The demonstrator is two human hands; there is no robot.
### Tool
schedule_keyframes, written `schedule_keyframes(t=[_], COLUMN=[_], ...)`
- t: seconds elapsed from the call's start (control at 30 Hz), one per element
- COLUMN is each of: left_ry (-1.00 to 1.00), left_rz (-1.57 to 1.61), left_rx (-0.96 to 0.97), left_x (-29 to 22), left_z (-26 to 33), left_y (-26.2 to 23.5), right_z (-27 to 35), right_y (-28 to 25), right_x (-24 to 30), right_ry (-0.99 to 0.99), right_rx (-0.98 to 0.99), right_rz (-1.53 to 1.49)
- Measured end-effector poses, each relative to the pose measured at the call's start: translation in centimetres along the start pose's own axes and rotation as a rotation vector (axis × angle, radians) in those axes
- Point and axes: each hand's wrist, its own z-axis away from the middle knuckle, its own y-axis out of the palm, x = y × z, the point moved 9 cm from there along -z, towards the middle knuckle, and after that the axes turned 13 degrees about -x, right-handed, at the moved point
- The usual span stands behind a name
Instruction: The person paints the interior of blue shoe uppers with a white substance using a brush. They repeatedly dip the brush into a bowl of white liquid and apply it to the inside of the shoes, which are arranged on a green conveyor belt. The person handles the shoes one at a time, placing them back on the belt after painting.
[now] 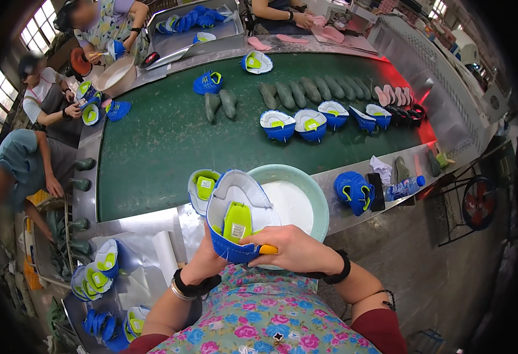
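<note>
In front of my body I hold a blue shoe upper (216,203) with a white lining and a lime-green tongue, its open underside facing up. My left hand (205,259) is closed round its left side. My right hand (297,248) is closed too, its thumb on the upper's near edge, with a yellow-handled tool (268,249) in its grip. The tool's working end is hidden. Just behind stands a pale green basin (321,203) of white liquid, partly covered by the upper and my right hand. A second shoe upper (199,183) lies beside the held one, partly behind it.
Across the green conveyor belt (153,159) are several blue uppers (311,125) and dark green shoe lasts (309,88). A finished-looking blue pair (354,192), a phone (376,192) and a bottle (405,188) rest on the right ledge. More uppers (97,277) sit lower left. Co-workers are nearby.
</note>
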Motion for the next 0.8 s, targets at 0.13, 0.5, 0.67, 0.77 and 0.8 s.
schedule_keyframes(t=[0.13,0.5,0.67,0.77,0.8], left_ry=[0.0,-0.763,-0.545,-0.877,-0.955], left_rz=[0.101,0.163,0.193,0.327,0.274], left_rx=[-0.189,0.096,0.486,0.321,0.269], left_x=[0.3,3.8,1.9,4.7,5.8], left_z=[-0.3,11.4,13.7,14.2,14.3], left_y=[-1.3,-2.7,-1.5,-2.3,-2.6], right_z=[0.2,5.3,9.0,8.0,7.7], right_y=[0.1,-10.2,-8.2,-6.7,-5.8], right_x=[1.0,-6.7,-15.1,-16.3,-17.1], right_ry=[-0.003,0.249,0.638,0.434,0.425], right_rx=[-0.019,-0.703,-0.754,-0.71,-0.693], right_rz=[-0.069,0.255,0.063,0.26,0.276])
